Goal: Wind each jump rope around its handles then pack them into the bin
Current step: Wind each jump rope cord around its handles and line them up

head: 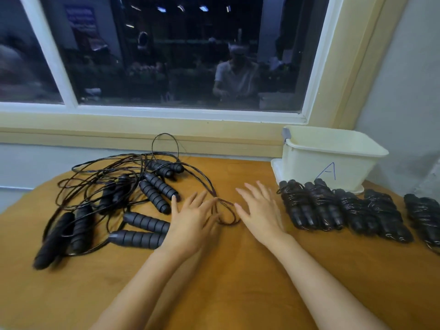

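Hands spread, empty: left hand (190,222), right hand (262,215), both left of cream plastic bin (333,148). Person should free one tangled black foam-handled jump rope (140,239) before winding.

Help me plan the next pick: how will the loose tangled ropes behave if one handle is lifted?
The cords look thin and floppy, looped over one another, so lifting one handle would probably drag others along. The round ribbed handles might roll if pushed, and their foam-like surface likely resists slipping.
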Tool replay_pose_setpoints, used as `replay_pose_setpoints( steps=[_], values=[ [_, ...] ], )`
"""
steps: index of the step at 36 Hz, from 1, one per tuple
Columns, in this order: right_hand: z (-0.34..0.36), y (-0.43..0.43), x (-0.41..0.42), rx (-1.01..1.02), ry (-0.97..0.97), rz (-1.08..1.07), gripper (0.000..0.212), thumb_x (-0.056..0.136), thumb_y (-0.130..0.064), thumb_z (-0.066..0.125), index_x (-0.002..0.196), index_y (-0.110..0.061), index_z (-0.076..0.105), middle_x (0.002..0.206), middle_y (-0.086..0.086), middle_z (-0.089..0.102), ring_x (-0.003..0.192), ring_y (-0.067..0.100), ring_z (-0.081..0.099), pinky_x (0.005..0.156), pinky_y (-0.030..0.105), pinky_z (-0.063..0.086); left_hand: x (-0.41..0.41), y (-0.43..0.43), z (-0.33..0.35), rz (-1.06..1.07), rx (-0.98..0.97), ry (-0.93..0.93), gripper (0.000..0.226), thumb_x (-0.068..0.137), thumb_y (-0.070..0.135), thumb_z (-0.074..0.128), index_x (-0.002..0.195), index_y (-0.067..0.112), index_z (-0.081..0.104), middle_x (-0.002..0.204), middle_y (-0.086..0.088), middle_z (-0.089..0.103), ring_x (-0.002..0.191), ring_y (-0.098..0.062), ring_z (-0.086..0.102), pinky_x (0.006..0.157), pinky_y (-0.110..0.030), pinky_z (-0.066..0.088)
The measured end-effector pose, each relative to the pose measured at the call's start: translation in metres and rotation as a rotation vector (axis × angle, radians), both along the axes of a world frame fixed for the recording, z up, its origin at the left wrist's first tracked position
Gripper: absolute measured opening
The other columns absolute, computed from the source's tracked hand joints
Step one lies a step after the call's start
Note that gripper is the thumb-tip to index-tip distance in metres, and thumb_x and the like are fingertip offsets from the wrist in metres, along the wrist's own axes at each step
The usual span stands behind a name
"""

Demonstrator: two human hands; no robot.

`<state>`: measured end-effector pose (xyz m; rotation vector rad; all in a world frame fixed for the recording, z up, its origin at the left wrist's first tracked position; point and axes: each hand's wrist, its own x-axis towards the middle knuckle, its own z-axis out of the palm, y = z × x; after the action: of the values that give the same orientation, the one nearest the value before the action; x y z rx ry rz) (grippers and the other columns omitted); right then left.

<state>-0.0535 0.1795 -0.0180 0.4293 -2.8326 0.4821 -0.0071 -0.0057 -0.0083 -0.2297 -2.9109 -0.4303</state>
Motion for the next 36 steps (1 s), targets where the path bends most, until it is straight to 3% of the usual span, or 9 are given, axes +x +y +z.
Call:
replay_pose_setpoints(
  steps=[5,11,16,19,22,25,29,33,36],
  values=[
    [0.006,-0.079,0.023,-0.071,-0.172,0.296,0.055,0.1,-0.049,0.047,0.151,-0.034,0.035,0.16,-0.007,0.026,0.148,0.015,0.015,0.114,0.041,0.029,0.039,-0.061,-0.001,0.224,-0.019,-0.054,0.05,0.102,0.045,0.041,0.15,0.038,0.031,0.162,0.007,0.022,0.149,-0.019,0.016,0.12,-0.052,0.005],
    [-0.014,-0.15,0.041,0.172,-0.299,0.493,0.095,0.09,-0.062,0.058,0.155,-0.043,-0.007,0.166,0.005,-0.011,0.152,0.031,0.001,0.118,0.052,0.016,0.084,-0.105,-0.02,0.437,0.059,-0.051,0.047,0.1,0.042,0.045,0.145,0.027,0.038,0.145,0.004,0.044,0.132,-0.02,0.04,0.104,-0.038,0.037],
    [-0.031,-0.17,0.037,0.37,-0.156,0.449,0.076,0.1,-0.054,0.044,0.159,-0.03,0.004,0.157,0.018,0.025,0.139,0.035,0.029,0.109,0.048,0.03,0.097,-0.13,-0.039,0.469,0.236,-0.089,0.044,0.097,0.039,0.053,0.138,0.024,0.044,0.13,0.003,0.052,0.112,-0.017,0.052,0.093,-0.035,0.049],
    [-0.032,-0.164,0.039,0.405,-0.053,0.417,0.069,0.103,-0.046,0.041,0.159,-0.024,0.007,0.145,0.017,0.04,0.128,0.033,0.041,0.104,0.043,0.035,0.096,-0.131,-0.042,0.444,0.449,-0.13,0.047,0.097,0.031,0.057,0.14,0.018,0.045,0.117,0.004,0.056,0.102,-0.009,0.056,0.082,-0.02,0.051],
    [-0.03,-0.14,0.048,0.257,-0.13,0.385,0.066,0.103,-0.048,0.039,0.158,-0.029,0.007,0.138,0.007,0.046,0.122,0.027,0.045,0.1,0.039,0.038,0.09,-0.118,-0.035,0.432,0.706,-0.206,0.046,0.101,0.032,0.051,0.142,0.011,0.044,0.107,0.004,0.059,0.094,-0.008,0.058,0.073,-0.016,0.05],
    [-0.028,-0.108,0.06,-0.202,-0.411,0.353,0.063,0.101,-0.048,0.045,0.156,-0.038,0.016,0.142,-0.008,0.047,0.126,0.016,0.048,0.105,0.035,0.039,0.082,-0.095,-0.023,0.402,1.053,-0.287,0.053,0.102,0.04,0.047,0.143,0.007,0.043,0.102,-0.004,0.066,0.086,-0.013,0.062,0.072,-0.021,0.053],
    [-0.025,-0.079,0.083,-0.646,-0.577,0.37,0.063,0.1,-0.037,0.054,0.154,-0.037,0.02,0.145,-0.016,0.044,0.13,0.0,0.044,0.107,0.023,0.036,0.066,-0.056,-0.013,0.212,1.332,-0.379,0.079,0.083,0.07,0.059,0.141,0.017,0.044,0.117,-0.001,0.066,0.102,-0.016,0.064,0.085,-0.026,0.054],
    [-0.025,-0.06,0.101,-0.772,-0.587,0.355,0.06,0.093,-0.05,0.055,0.142,-0.052,0.02,0.142,-0.026,0.041,0.132,-0.007,0.039,0.11,0.022,0.034,0.047,-0.011,0.0,0.174,1.385,-0.332,0.062,0.09,0.037,0.069,0.14,0.018,0.037,0.125,-0.008,0.059,0.113,-0.021,0.06,0.099,-0.037,0.052],
    [-0.015,-0.035,0.105,-0.637,-0.602,0.36,0.077,0.08,-0.075,0.047,0.147,-0.045,0.024,0.142,-0.025,0.038,0.133,-0.007,0.034,0.111,0.019,0.029,0.036,0.007,0.004,0.088,1.175,-0.261,0.066,0.092,0.014,0.064,0.147,0.02,0.028,0.119,-0.01,0.058,0.103,-0.025,0.061,0.093,-0.042,0.054]
  ],
)
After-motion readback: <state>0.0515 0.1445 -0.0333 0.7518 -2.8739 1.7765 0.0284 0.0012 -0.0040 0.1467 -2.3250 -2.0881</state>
